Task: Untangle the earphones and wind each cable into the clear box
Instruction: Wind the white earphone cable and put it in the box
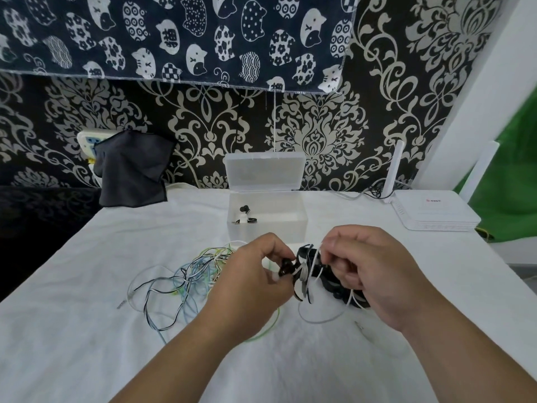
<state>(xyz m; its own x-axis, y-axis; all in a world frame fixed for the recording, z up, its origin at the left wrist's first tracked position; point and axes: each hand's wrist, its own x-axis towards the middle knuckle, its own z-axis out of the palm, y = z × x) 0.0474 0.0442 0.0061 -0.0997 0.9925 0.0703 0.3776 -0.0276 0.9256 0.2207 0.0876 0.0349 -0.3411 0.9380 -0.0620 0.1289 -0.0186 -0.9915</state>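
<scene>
A black-and-white earphone cable bundle (305,271) is held above the white table between both hands. My left hand (250,283) pinches the earbud end of it, and my right hand (366,271) grips the wound coil and a white strand. A loose white loop (319,319) hangs below. To the left lies a tangle of blue, green, white and black cables (189,274). The clear box (299,225) stands open behind the hands, lid (264,170) upright, with a small black-and-white earphone piece (245,215) inside.
A white router (433,210) with antennas sits at the right rear. A dark grey cloth (130,170) hangs at the left rear over a wall socket. The white tablecloth (87,330) ends at a dark drop on the left.
</scene>
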